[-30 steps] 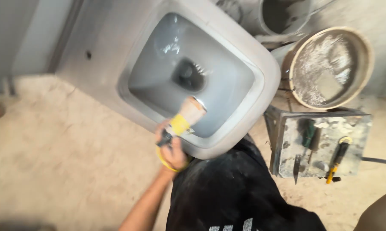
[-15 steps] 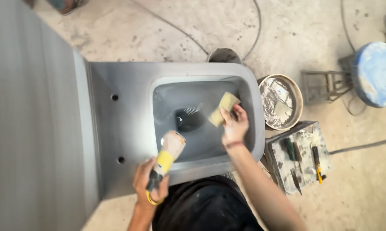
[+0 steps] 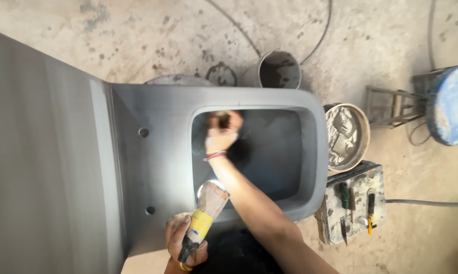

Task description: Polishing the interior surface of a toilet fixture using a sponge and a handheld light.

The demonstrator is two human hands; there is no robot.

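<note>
1. The floor (image 3: pixel 137 35) is dusty, speckled concrete, with cables trailing across it; on it stands a grey, unglazed toilet bowl casting (image 3: pixel 163 152), seen from above, with a broad grey slab to its left.
2. The right hand (image 3: pixel 221 133) reaches down inside the basin and is closed on a small yellowish pad, probably a sponge (image 3: pixel 223 120), pressed to the inner wall near the back rim; it is blurred, so the grip cannot be made out exactly.
3. The left hand (image 3: pixel 184 242) is clamped round the dark handle of a broad brush (image 3: pixel 204 215) with a yellow band, its pale bristles pointing up over the near rim of the bowl.
4. The two hands are well apart: one deep in the basin, one at the near edge.
5. The casting looks heavy, stiff and matte, and as unfired clay it would be fragile at its thin rim; I judge the thick outer walls the safer hold. The brush is light, best held by its handle.
6. To the right stand a round sieve-like pan (image 3: pixel 346 136) of grey slurry, a spattered box (image 3: pixel 353 203) bearing hand tools, a grey bucket (image 3: pixel 277 71) beyond the bowl, and a blue drum (image 3: pixel 451 104) on a metal stand.
</note>
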